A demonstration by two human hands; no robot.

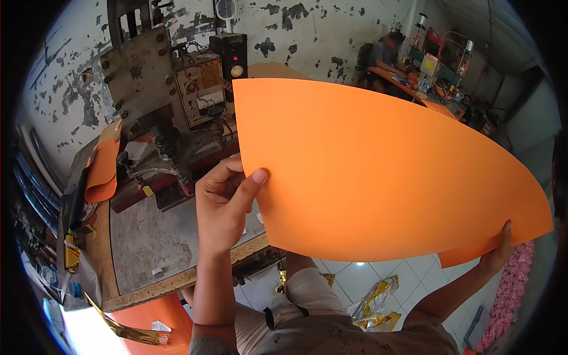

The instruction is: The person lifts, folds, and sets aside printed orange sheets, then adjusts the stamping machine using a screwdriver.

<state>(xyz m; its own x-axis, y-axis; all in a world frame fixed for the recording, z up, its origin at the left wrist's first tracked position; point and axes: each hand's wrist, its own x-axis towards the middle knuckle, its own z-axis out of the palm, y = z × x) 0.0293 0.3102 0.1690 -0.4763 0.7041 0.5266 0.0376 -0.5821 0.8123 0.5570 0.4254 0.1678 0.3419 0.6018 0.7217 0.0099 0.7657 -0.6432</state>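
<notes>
A large orange sheet [384, 171], paper or thin card, is spread before me and bows across much of the head view. My left hand [225, 204] pinches its left edge, thumb on the near face and fingers behind. At the lower right, my right hand [500, 251] grips the sheet near its far corner, most of its fingers hidden behind it. A folded-back part of the orange material [467, 253] hangs below that edge. Left of my left hand stands a heavy metal press [139, 74] on a worn workbench [157, 245].
More orange sheets [103, 171] lie curled at the bench's left side. Below is an orange stack or container [157, 322]. Crumpled gold foil [378, 302] lies on the tiled floor [337, 299]. Another person [387, 53] sits at a far table [396, 83]. Pink material [512, 290] is at right.
</notes>
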